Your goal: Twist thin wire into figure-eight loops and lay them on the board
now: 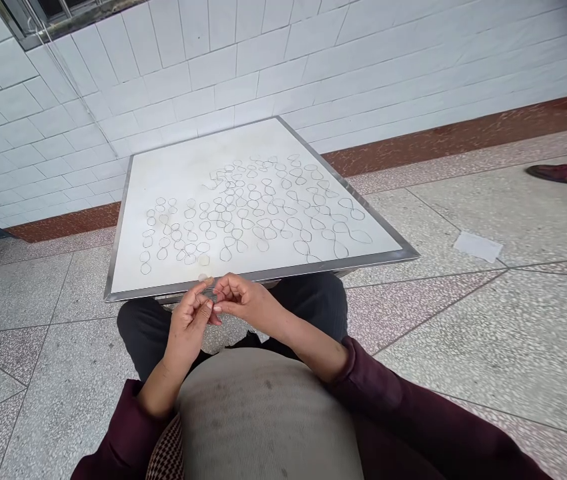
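Note:
My left hand (189,321) and my right hand (246,297) are raised just in front of the near edge of a white tabletop with a metal rim (313,265). Their fingertips meet over a small thin item (209,294), mostly hidden by the fingers, and both hands pinch it. Several thin figure-eight wire loops (258,213) lie spread across the white top, the closest a short way beyond my fingers. Neither hand touches them.
A grey apron (263,413) covers my lap, with dark trousers on my knees. A white tiled wall with a brown skirting band (463,137) runs behind the table. A sheet of paper (477,246) lies on the terrazzo floor, and a dark shoe (566,175) shows at the right.

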A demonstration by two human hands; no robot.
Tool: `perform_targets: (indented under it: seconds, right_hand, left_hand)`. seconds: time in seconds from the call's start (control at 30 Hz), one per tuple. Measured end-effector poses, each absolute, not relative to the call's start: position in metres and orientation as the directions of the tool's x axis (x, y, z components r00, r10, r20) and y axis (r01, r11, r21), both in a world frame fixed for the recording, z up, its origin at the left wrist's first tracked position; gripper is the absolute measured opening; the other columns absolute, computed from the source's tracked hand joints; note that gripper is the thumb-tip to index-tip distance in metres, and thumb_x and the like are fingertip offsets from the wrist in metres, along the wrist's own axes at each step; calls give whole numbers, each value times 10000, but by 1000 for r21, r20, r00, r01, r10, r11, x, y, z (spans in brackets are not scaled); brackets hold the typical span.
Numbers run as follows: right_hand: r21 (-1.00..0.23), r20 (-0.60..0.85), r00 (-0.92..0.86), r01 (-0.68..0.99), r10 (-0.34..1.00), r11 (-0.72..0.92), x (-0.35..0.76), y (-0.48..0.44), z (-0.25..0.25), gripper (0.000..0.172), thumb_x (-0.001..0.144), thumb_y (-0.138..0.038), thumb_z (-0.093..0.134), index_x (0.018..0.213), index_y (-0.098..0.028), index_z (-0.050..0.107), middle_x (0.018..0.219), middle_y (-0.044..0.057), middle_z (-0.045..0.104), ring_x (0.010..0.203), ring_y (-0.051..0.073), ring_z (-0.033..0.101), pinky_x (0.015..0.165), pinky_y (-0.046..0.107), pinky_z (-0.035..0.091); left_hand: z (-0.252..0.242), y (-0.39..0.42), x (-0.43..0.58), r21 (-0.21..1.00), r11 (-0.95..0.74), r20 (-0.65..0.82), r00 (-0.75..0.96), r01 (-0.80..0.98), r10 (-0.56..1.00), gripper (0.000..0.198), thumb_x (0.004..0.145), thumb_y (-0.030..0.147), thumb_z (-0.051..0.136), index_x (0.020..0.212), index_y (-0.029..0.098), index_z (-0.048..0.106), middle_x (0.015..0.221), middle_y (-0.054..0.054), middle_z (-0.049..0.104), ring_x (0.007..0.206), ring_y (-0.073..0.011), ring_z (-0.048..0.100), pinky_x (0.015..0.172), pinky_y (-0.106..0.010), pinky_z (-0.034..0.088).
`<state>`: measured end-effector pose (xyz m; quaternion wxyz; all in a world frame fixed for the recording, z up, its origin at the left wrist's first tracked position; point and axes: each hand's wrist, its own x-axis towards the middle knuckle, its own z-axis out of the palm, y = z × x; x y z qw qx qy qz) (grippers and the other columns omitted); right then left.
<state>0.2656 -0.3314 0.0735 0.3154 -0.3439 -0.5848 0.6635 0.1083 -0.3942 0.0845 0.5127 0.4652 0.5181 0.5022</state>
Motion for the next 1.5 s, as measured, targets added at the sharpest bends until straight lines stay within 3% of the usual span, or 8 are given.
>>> perform_targets:
  seconds: [0.17,0.53,0.83,1.13,1.5]
  right_hand:
    - [-994,-57,-560,-46,826,-100,271,-329,77,200,840,-376,647,960,-217,642,832,2,670,745,138,618,765,322,525]
    - [-997,-45,-494,-37,868,-73,268,-327,72,167,829,-367,653,910,-221,655,815,-5,671,725,133,629,740,307,542]
    - [-994,-68,-472,-47,879,-103,266,-326,75,163,820,-366,663,873,-213,639,781,-18,634,693,124,601,716,302,522]
    - [-998,-29,-478,-29,878,-49,266,-330,72,236,880,-410,619,1026,-225,613,813,-7,632,710,136,578,712,312,496]
    - [-998,22,-426,-63,905,-5,260,-332,61,231,878,-354,612,1084,-250,598,837,-12,648,741,141,608,734,311,510]
  left_hand:
    - [83,-394,106,994,94,-96,-39,-56,995,431,949,388,557,1335,199,531,806,2,651,661,-120,621,710,-281,526]
    - [81,-396,103,972,116,-117,7,-204,993,439,964,393,540,1366,218,520,895,-27,669,761,-141,643,787,-310,510]
    - [83,-394,103,960,134,-144,-23,-244,989,523,825,286,734,1315,228,562,879,3,648,819,-137,647,822,-297,507]
    - [79,-391,103,973,83,-116,-146,-214,982,462,830,280,726,1266,217,587,819,12,662,749,-117,626,786,-269,502]
    - [74,-393,102,992,98,-105,-97,-80,990,496,906,352,630,1378,229,538,882,-11,675,802,-146,655,810,-306,517]
